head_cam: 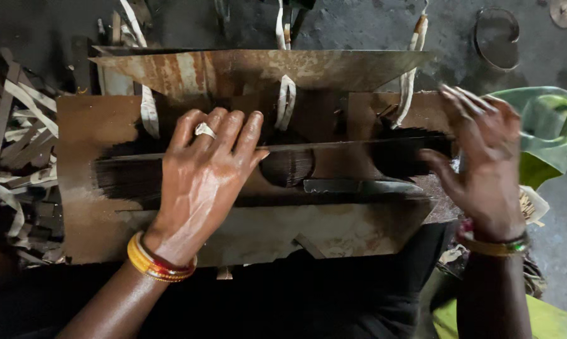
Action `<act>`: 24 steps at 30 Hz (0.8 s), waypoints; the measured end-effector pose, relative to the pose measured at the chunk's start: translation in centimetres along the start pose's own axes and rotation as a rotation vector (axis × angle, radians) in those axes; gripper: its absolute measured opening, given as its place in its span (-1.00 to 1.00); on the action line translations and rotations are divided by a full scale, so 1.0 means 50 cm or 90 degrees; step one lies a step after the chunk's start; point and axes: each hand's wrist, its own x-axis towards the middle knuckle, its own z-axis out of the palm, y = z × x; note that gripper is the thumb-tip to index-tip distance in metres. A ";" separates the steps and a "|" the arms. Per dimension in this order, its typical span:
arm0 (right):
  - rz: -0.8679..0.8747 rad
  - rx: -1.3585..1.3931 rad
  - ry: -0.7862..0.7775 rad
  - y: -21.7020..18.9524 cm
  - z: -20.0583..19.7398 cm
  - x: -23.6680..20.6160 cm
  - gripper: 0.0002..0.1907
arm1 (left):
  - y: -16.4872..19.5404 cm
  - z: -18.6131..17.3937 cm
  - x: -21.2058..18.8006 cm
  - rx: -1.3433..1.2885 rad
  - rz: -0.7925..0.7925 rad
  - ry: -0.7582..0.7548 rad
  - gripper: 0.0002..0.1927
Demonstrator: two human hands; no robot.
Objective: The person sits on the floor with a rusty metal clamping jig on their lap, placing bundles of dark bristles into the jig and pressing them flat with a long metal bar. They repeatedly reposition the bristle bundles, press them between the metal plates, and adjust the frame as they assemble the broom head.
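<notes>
Dark thin stick (333,147) lies left-to-right under flat, open left hand (201,182); right hand (484,163) spread open.

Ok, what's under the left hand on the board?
Under the left hand, thin dark sticks lie across the wooden board. The palm hides what lies directly beneath it.
</notes>
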 end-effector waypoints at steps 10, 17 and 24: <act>-0.190 -0.008 -0.131 -0.055 0.046 0.070 -0.30 | -0.022 -0.006 -0.010 0.070 -0.008 -0.053 -0.45; -0.197 -0.014 -0.143 -0.082 0.070 0.078 -0.32 | -0.048 0.013 -0.035 0.043 -0.031 -0.051 -0.44; -0.195 -0.032 -0.100 -0.093 0.084 0.078 -0.32 | -0.061 0.024 -0.042 0.062 -0.021 -0.038 -0.41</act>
